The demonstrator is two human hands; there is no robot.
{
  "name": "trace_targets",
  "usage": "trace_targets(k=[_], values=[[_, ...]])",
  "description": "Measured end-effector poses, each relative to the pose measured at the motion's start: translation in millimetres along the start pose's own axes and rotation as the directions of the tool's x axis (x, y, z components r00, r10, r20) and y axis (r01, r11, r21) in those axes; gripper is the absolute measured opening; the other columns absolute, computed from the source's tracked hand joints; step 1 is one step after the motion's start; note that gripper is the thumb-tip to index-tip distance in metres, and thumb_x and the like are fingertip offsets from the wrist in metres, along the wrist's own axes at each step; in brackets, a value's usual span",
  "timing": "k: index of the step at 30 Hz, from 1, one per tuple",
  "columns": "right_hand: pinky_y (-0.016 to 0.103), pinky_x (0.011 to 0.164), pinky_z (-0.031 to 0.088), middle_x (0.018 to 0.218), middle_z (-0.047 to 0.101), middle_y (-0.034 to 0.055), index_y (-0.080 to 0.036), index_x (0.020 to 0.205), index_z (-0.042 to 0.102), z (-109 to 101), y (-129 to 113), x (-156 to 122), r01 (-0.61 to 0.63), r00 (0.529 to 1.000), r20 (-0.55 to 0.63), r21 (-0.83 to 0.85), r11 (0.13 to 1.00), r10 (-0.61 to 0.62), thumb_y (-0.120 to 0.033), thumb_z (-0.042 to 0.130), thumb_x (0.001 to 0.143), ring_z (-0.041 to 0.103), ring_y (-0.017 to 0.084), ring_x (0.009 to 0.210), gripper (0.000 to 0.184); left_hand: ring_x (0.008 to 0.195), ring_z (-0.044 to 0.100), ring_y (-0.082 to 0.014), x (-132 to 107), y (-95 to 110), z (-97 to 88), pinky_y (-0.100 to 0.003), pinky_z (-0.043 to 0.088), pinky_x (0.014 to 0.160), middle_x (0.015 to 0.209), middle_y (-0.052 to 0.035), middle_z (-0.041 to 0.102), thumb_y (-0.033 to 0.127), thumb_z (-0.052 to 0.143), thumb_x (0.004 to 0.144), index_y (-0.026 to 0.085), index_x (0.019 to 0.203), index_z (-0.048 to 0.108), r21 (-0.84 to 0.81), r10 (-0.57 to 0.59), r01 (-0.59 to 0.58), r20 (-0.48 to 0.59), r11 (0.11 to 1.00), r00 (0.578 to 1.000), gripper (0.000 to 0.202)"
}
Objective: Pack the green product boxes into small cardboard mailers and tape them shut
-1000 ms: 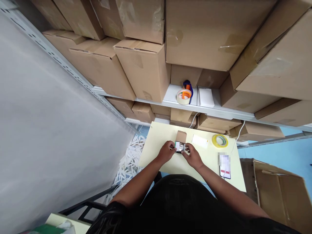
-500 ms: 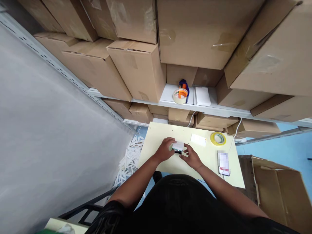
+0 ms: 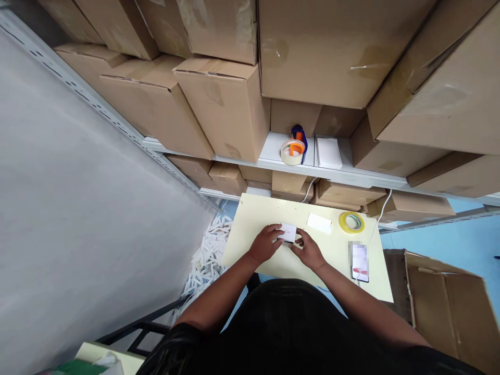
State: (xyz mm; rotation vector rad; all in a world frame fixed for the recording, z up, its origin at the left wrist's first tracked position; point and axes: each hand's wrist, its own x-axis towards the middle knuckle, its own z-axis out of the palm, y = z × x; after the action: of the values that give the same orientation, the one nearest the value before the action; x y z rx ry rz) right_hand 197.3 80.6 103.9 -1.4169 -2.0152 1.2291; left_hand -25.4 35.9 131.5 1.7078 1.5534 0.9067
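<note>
A small white box (image 3: 288, 232) with faint print on its top face is held over the table, with a dark strip showing along its near side. My left hand (image 3: 266, 244) grips it from the left, fingers over the top and thumb at the near edge. At the right end, the curled fingers and thumb of my right hand (image 3: 308, 251) close around the box's edge. Beyond my right hand lies a flat white card or packet (image 3: 320, 223) with a yellow mark at one corner.
On the pale yellow table (image 3: 250, 219) lie a yellow tape roll (image 3: 351, 222) and a phone (image 3: 360, 262) with a cable. Shelves behind hold cardboard boxes (image 3: 219, 104), a tape dispenser (image 3: 294, 151) and a white stack (image 3: 328, 152). An open carton (image 3: 441, 291) stands right; paper strips (image 3: 207, 255) cover the floor left.
The white box has tilted so its printed top now faces me more, and less of the dark and teal near side shows. My left fingers have moved further over it. The view has shifted slightly.
</note>
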Motion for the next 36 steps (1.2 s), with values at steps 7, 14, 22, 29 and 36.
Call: trace_targets(k=[7, 14, 22, 29, 36], values=[[0.043, 0.084, 0.058, 0.133, 0.064, 0.0101, -0.027, 0.141, 0.047, -2.9, -2.3, -1.8, -0.01, 1.0, 0.006, 0.045, 0.999, 0.01, -0.047, 0.066, 0.086, 0.068, 0.022, 0.092, 0.062, 0.13, 0.059, -0.0265, -6.1, -10.6, 5.0, -0.046, 0.05, 0.113, 0.145, -0.0115, 0.058, 0.028, 0.056, 0.099, 0.021, 0.124, 0.071, 0.214, 0.153, -0.161, 0.055, 0.963, 0.987, 0.03], [0.04, 0.08, 0.057, 0.127, 0.067, 0.0068, -0.027, 0.129, 0.055, -5.9, -10.4, 3.6, -0.101, 0.995, 0.013, 0.111, 0.989, 0.1, -0.05, 0.06, 0.09, 0.069, 0.022, 0.087, 0.045, 0.135, 0.055, -0.0286, -14.6, -9.6, 16.7, -0.048, 0.052, 0.111, 0.151, -0.0118, 0.052, 0.021, 0.059, 0.094, 0.022, 0.131, 0.063, 0.193, 0.157, -0.159, 0.026, 0.968, 0.987, 0.038], [0.043, 0.097, 0.053, 0.146, 0.06, 0.0048, -0.03, 0.144, 0.052, 4.4, 22.7, -5.1, -0.191, 0.974, 0.16, 0.199, 0.961, 0.16, -0.039, 0.051, 0.086, 0.065, 0.027, 0.116, 0.059, 0.131, 0.058, -0.0308, -24.5, -18.1, 34.3, -0.042, 0.057, 0.093, 0.153, -0.015, 0.05, 0.021, 0.068, 0.083, 0.024, 0.151, 0.041, -0.275, -0.361, 0.374, 0.097, 0.886, 0.927, 0.074], [0.043, 0.102, 0.05, 0.137, 0.065, 0.0086, -0.023, 0.146, 0.046, 30.8, 21.1, 14.9, -0.311, 0.927, 0.255, 0.115, 0.943, 0.275, -0.025, 0.063, 0.073, 0.065, 0.028, 0.116, 0.075, 0.132, 0.055, -0.034, -22.5, -30.2, 33.4, -0.045, 0.053, 0.097, 0.151, -0.0164, 0.052, 0.022, 0.073, 0.078, 0.022, 0.153, 0.043, -0.316, -0.375, 0.398, 0.132, 0.861, 0.917, 0.08], [0.042, 0.094, 0.052, 0.122, 0.071, 0.0067, -0.022, 0.142, 0.049, 74.4, -26.8, 79.9, -0.303, 0.919, 0.3, 0.118, 0.946, 0.257, -0.024, 0.066, 0.07, 0.068, 0.029, 0.108, 0.073, 0.127, 0.059, -0.0345, -2.8, -75.9, -23.2, -0.045, 0.053, 0.098, 0.146, -0.0179, 0.057, 0.021, 0.075, 0.076, 0.019, 0.151, 0.044, -0.334, -0.39, 0.374, 0.02, 0.865, 0.921, 0.08]])
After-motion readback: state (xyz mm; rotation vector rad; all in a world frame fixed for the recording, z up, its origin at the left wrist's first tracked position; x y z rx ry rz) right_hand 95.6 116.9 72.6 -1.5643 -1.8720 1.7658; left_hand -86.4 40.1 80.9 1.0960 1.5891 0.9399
